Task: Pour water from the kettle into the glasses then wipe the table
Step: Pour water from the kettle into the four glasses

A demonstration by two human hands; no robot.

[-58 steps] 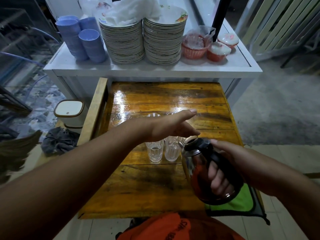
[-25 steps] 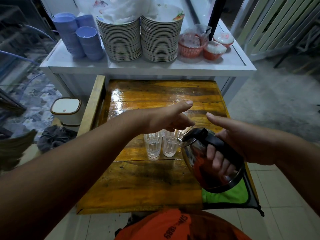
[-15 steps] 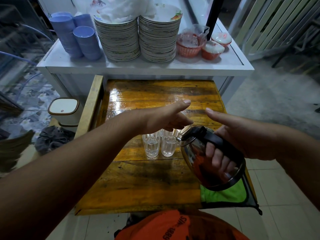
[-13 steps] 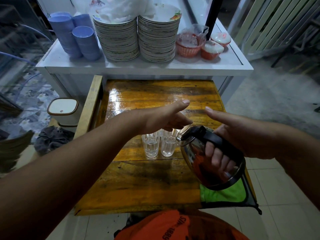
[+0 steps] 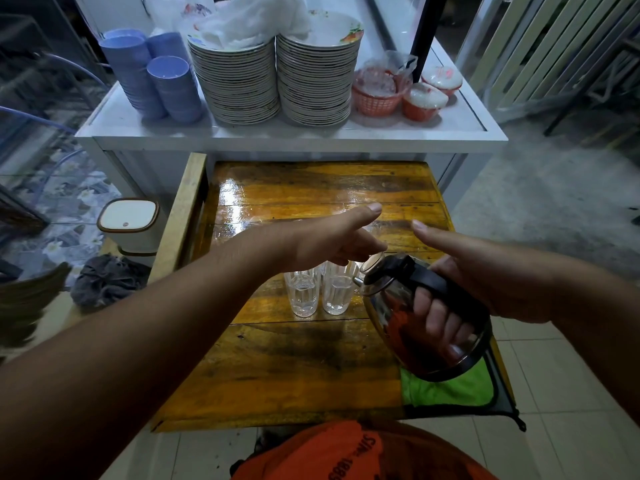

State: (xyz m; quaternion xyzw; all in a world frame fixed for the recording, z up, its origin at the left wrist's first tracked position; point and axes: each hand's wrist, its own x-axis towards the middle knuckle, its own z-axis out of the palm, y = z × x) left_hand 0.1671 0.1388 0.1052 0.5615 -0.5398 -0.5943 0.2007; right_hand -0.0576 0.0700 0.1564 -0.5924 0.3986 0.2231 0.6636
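Note:
A steel kettle [image 5: 391, 306] with a black handle and lid hangs tilted to the left over the wooden table [image 5: 294, 368]. My right hand [image 5: 485, 282] is shut on its handle, index finger stretched forward. Its spout sits at the rim of the right front glass [image 5: 337, 292]. A second glass [image 5: 304, 296] stands beside it, and both hold some water. More glasses behind them are mostly hidden by my left hand [image 5: 322, 237]. That hand reaches over them, thumb out, fingers curled down beside the kettle's lid. A green cloth [image 5: 450, 389] lies at the table's near right corner.
A white counter [image 5: 242, 136] at the table's far end carries stacked plates [image 5: 239, 84], blue bowls [image 5: 173, 88] and red baskets [image 5: 377, 95]. A small white bin [image 5: 128, 223] and a grey rag [image 5: 107, 282] are on the floor to the left.
The kettle has tipped further to the left toward the glasses and my right index finger has stretched out. My left hand has stayed over the glasses.

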